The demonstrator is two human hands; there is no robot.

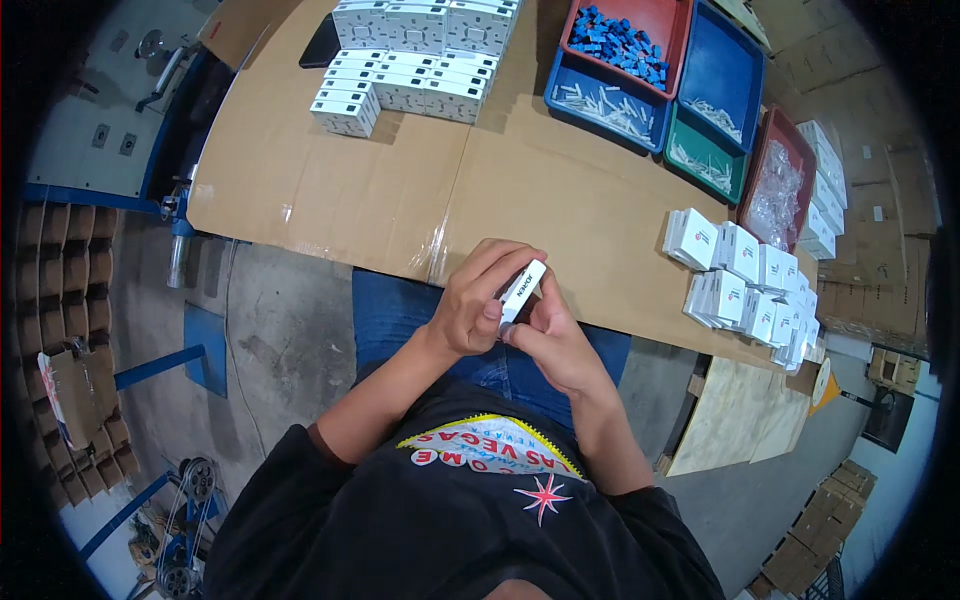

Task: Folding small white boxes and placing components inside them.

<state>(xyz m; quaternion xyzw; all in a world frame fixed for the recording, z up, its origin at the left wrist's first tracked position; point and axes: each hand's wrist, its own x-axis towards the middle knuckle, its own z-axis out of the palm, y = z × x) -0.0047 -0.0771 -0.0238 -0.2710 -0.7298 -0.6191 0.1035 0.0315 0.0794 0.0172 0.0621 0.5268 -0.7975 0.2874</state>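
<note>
Small white box (pixel 522 290) gripped between left hand (pixel 478 300) and right hand (pixel 550 335), held above lap at cardboard-covered table (pixel 330 190) edge. Flap best closed squarely, corners kept uncrushed.

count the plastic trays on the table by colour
Trays at the far right of the cardboard-covered table, beyond the left hand and right hand holding a small white box:
red trays: 2
blue trays: 2
green tray: 1
total: 5
</note>
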